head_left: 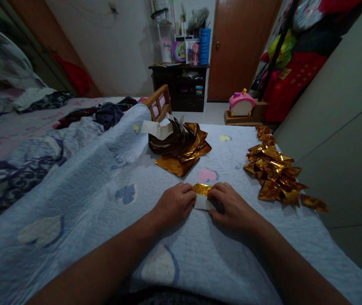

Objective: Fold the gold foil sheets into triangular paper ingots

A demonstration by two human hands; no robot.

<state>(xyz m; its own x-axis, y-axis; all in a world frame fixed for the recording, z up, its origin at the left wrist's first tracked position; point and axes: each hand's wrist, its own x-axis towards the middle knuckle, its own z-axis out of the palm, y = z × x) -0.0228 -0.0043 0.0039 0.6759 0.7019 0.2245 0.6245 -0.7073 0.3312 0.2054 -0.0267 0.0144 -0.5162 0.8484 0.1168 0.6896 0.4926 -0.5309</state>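
Note:
Between my two hands lies a partly folded sheet of gold foil paper (203,202), its far strip shiny gold and its near part white. My left hand (177,202) grips the sheet's left edge with curled fingers. On the opposite edge my right hand (227,204) is closed, thumb toward me and fingers over the paper. Just beyond the hands rests a thick fanned stack of gold foil paper (181,144), with one gold sheet (177,165) sticking out at its near side. To the right, several folded gold foil pieces (274,171) are heaped along the bed's edge.
A light blue quilt (104,237) with heart shapes covers the bed under my hands. Clothes and bedding (73,131) are piled at the left. Beyond the bed stand a small wooden rail (160,103), a dark cabinet (179,87) and a pink toy (242,103). A pale cabinet (343,140) borders the right side.

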